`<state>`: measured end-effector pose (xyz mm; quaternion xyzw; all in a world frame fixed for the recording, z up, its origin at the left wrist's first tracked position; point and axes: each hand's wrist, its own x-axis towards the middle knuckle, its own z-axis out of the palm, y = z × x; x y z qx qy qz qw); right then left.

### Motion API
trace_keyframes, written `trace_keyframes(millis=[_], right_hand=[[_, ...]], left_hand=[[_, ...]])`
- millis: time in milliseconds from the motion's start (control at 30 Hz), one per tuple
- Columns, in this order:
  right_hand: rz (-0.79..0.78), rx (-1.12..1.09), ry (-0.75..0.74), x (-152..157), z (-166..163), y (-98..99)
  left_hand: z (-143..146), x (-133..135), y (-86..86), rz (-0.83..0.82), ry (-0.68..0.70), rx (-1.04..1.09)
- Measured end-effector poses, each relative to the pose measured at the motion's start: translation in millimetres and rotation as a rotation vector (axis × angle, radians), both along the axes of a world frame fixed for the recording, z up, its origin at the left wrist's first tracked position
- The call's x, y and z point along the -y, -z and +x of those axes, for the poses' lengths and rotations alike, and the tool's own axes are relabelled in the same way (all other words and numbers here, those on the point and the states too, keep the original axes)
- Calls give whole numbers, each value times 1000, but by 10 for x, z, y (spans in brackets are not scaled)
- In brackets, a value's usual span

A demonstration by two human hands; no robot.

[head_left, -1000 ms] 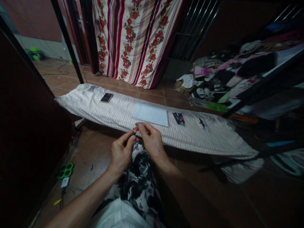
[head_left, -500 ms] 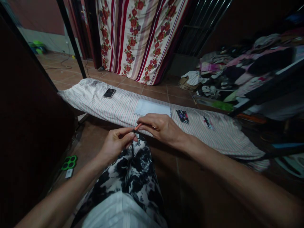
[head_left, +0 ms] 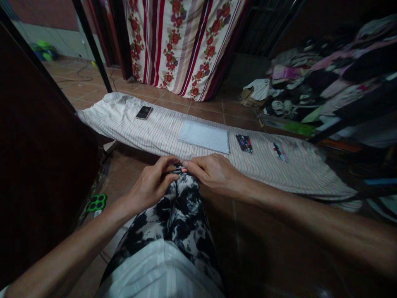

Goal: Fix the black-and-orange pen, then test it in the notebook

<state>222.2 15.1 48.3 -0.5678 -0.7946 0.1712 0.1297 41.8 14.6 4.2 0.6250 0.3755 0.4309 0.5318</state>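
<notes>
Since the earlier frame, both hands have been drawn together and lowered onto the knee, and the orange tip seen between them is now hidden. Left hand (head_left: 152,185): fingers curled closed around one end of a small dark pen-like object (head_left: 176,170), thumb and forefinger pinched on it. The object is held over the patterned trouser leg (head_left: 176,215), its long axis lying roughly from 9 to 3 o'clock, spanning both sets of fingertips. Right hand (head_left: 214,174): fingers closed on the opposite end, meeting the left fingertips; neither hand is nearer. At 12 o'clock, on the striped cloth (head_left: 130,124), are laid a phone (head_left: 144,112), a notebook (head_left: 205,136) and a bundle of pens (head_left: 244,143).
</notes>
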Motion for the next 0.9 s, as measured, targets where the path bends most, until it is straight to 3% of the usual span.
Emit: trace_keyframes(millis=[167,267,367,500,567,633,700,800,900], right_hand=[[-458,-430,307,13,-89,32],[-502,-513,370,-22,-83,52],[-453,-548,307,-91,-57,48],[-355,-138,158,-154,-50,-47],[-194,63,122,-148,-41,-99],[27,127,46,-134,-8,-134],[200,123,-132,-131,49,-155],[291,134,-387,-151,133,-178],[355,230,-441,-153,162,-188]], left_hand=[[-9,6,42,171,20,-138],[6,-11,62,289,34,-235],[38,-33,59,342,6,-232],[89,-81,72,285,-16,-159],[94,-119,75,211,-48,-119],[74,-164,57,79,-59,-61],[34,-206,21,-75,1,-9],[-19,-244,-31,-212,153,16],[-25,-228,-47,-242,205,9]])
